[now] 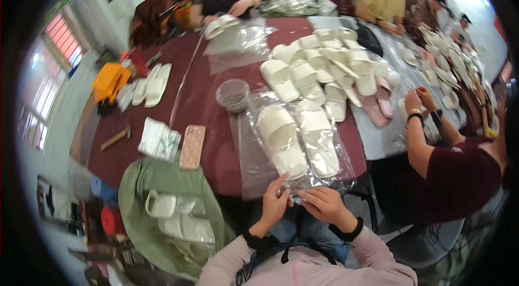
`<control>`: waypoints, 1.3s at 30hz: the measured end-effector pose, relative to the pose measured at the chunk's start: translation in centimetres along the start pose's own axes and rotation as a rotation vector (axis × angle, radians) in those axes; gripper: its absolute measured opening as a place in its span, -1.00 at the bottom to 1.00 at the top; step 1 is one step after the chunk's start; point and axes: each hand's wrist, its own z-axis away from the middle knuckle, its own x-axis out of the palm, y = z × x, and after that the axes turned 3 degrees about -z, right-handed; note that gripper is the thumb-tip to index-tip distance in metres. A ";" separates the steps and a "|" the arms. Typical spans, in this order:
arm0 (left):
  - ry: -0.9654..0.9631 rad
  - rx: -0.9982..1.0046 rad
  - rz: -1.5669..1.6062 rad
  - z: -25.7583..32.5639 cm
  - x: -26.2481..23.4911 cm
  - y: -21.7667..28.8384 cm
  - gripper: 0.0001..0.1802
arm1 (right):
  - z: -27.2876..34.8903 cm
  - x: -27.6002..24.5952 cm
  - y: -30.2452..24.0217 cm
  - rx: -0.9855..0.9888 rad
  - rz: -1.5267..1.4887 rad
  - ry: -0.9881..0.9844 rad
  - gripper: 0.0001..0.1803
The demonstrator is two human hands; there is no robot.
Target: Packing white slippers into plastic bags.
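Note:
A pair of white slippers lies side by side inside a clear plastic bag (250,170) at the table's near edge; the left slipper (282,143) and the right slipper (319,143) both have their heels toward me. My left hand (275,198) pinches the bag's near end below the left heel. Beside it, my right hand (326,205) grips the same gathered end with bent fingers. The hands almost meet, and part of the plastic between them is hidden by the fingers.
Loose white slippers (303,64) are heaped beyond the bag, with pink slippers (377,103) at their right. A clear tub (233,96), a phone (192,146) and a hammer (115,138) lie leftward. A green sack (132,194) holds bagged slippers. Co-workers sit around the table.

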 end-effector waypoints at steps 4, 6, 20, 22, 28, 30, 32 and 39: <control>-0.092 0.084 -0.077 0.9 0.1 1.5 -0.66 | -0.1 -1.4 -2.2 -0.011 0.299 0.172 -0.21; -0.189 0.104 -0.019 2.1 0.9 3.9 -0.69 | -0.3 -1.3 -1.2 0.093 0.452 0.116 -0.13; 0.151 0.658 -1.071 9.2 -7.3 11.0 -0.48 | -1.1 -2.5 0.1 0.217 -0.458 0.618 -0.46; 0.550 0.404 -1.435 10.2 -11.4 12.8 -0.48 | -0.1 -2.2 1.5 -0.013 -0.424 0.749 -0.53; 1.463 -0.639 -1.672 17.4 -27.3 9.2 0.15 | -2.8 -0.3 -5.0 0.386 -1.141 0.845 -0.64; 1.486 -0.755 -1.590 19.0 -29.2 7.6 0.17 | -1.5 3.3 -4.1 0.419 -0.974 0.567 -0.61; 1.478 -0.819 -1.330 19.8 -30.4 6.7 0.06 | -5.6 4.1 -9.1 0.650 -1.543 0.357 -0.65; 1.689 -0.315 -1.097 20.7 -37.3 3.3 -0.69 | -12.0 18.7 -11.8 0.642 -1.479 -0.404 -0.51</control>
